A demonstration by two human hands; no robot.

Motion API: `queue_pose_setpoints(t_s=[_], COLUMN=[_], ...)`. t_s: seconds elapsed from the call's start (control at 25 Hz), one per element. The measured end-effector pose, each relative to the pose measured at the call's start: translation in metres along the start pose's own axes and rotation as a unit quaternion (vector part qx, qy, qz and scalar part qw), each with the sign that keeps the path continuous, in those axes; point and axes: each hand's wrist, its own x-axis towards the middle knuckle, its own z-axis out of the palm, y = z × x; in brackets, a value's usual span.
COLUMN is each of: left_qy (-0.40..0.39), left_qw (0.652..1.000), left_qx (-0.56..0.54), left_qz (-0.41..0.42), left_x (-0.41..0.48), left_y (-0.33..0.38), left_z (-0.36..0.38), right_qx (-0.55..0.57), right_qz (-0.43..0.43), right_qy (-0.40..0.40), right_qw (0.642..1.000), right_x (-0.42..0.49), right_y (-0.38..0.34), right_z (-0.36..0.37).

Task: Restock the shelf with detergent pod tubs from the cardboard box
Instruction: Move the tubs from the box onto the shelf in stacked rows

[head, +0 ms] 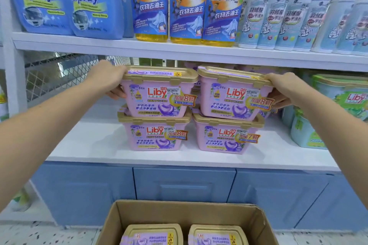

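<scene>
Pink detergent pod tubs with gold lids stand stacked two high on the white shelf (99,145). My left hand (108,79) grips the left end of the upper left tub (157,93). My right hand (282,87) grips the right end of the upper right tub (233,97), which sits slightly tilted. Each rests on a lower tub: the lower left tub (155,133) and the lower right tub (227,137). More pink tubs show behind them. On the floor below, the open cardboard box (119,217) holds two more tubs, one on the left (153,234) and one on the right (217,234).
Green-and-blue Liby tubs (338,109) crowd the shelf's right end. Wire mesh (59,73) backs the bare left part of the shelf. The upper shelf board (179,51) carries blue spray jugs, yellow bottles and white bottles. Blue cabinet doors (183,183) sit below.
</scene>
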Motion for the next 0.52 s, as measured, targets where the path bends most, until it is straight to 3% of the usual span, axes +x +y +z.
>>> queue_pose_setpoints(t_s=[0.28, 0.52], left_qy=[0.003, 0.005], left_qw=[1.0, 0.998], left_qx=[-0.022, -0.054], left_qz=[-0.009, -0.023], left_x=[-0.007, 0.001], left_y=[-0.003, -0.012], left_z=[0.0, -0.002], right_qx=[0.041, -0.022], right_qz=[-0.017, -0.029], right_qy=[0.042, 0.117], right_qw=[0.998, 0.993], right_x=[0.01, 0.015], right_y=[0.004, 0.008], right_z=[0.004, 0.007])
